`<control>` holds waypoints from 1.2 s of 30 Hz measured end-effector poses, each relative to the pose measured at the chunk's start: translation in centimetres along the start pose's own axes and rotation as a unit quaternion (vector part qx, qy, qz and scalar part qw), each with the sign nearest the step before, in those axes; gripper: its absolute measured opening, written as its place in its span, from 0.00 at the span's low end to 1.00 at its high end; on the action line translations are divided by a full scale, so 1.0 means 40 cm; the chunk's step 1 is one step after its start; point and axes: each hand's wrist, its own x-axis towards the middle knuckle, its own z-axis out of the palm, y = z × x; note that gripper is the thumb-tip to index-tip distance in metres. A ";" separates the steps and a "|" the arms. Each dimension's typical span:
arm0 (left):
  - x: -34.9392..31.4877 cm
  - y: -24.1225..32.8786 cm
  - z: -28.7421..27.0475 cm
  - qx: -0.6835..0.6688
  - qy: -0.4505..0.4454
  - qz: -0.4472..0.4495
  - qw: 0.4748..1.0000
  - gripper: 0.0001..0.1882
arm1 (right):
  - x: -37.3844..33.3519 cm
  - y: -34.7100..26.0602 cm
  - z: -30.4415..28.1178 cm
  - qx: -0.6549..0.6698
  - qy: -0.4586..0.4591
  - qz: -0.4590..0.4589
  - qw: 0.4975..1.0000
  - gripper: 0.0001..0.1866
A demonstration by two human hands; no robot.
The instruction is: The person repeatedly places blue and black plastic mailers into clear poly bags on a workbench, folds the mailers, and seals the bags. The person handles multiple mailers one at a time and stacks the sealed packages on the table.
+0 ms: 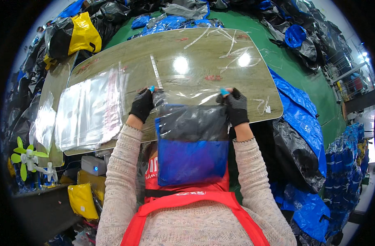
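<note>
A clear plastic bag (pixel 191 97) hangs between my hands over the table's near edge, with a folded blue and black piece (pixel 192 158) inside it. My left hand (pixel 143 103), in a black fingerless glove with blue at the fingertip, pinches the bag's upper left corner. Gloved the same way, my right hand (pixel 235 105) grips the upper right corner. The bag's upper edge is stretched between them, and its filled part hangs in front of my red apron (pixel 195 197). A stack of flat clear bags (pixel 87 110) lies on the table left of my left hand.
The table (pixel 187 45) has a wood-look top with tape strips. Blue packed items (pixel 167 24) lie beyond it on green floor. Black and yellow bundles (pixel 83 35) crowd the far left; blue and black sheeting (pixel 302 119) lies right. A small green-bladed fan (pixel 27 158) stands lower left.
</note>
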 end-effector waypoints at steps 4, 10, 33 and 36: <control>0.025 0.017 0.041 -0.162 0.030 -0.106 0.981 0.15 | 0.057 -0.013 -0.030 0.009 0.068 0.117 0.991 0.09; 0.073 0.036 0.070 -0.140 0.001 -0.017 0.990 0.18 | 0.183 -0.036 -0.052 -0.156 0.103 0.123 0.975 0.09; 0.017 0.175 0.110 -0.006 -0.033 0.001 0.999 0.16 | 0.200 -0.158 0.371 -0.538 -0.364 -0.386 0.655 0.11; 0.012 0.168 0.118 0.084 -0.044 0.075 0.993 0.15 | 0.207 -0.135 0.366 -0.548 -0.361 -0.431 0.619 0.08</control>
